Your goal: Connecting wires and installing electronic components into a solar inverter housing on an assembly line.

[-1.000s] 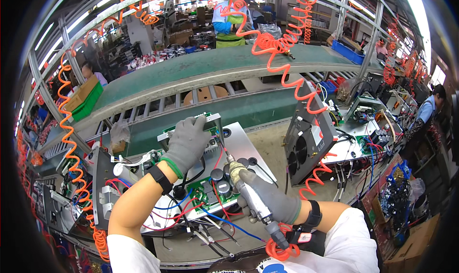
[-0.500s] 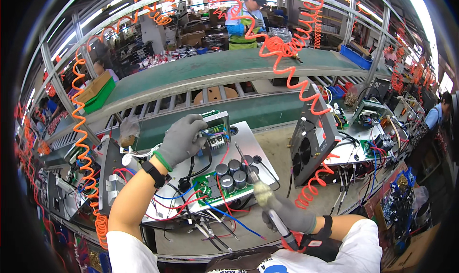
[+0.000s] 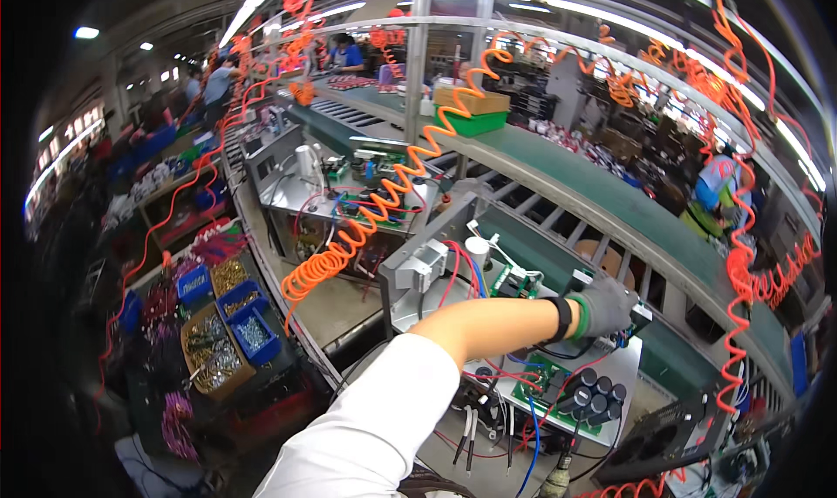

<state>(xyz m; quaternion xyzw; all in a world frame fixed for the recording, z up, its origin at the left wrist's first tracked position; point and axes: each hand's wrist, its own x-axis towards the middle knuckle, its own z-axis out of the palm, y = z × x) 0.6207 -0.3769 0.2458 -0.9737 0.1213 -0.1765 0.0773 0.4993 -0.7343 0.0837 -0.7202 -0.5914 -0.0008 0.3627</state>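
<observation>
My left hand (image 3: 608, 308), in a grey glove with a green cuff, is closed round an upright circuit board (image 3: 642, 317) on the open metal chassis (image 3: 629, 355). Its fingertips are partly hidden. Below it lies a green board (image 3: 547, 379) with several black capacitors (image 3: 596, 395) and red and blue wires. At the lower edge, the yellowish fingers of my right hand (image 3: 556, 479) show in part, round a power screwdriver (image 3: 568, 447) that points up toward the capacitors. Most of that hand is cut off by the picture's edge.
Left of me, blue bins (image 3: 254, 334) and a cardboard box (image 3: 212, 351) hold screws and small parts. An orange coiled air hose (image 3: 384, 203) hangs in front of another open chassis (image 3: 301, 180). A black fan panel (image 3: 667, 437) stands at right. Beyond runs a green conveyor (image 3: 567, 162).
My view has swung to the left, bringing the parts bins into sight. My left hand stays at the upright board. The right hand and screwdriver now show only at the lower edge.
</observation>
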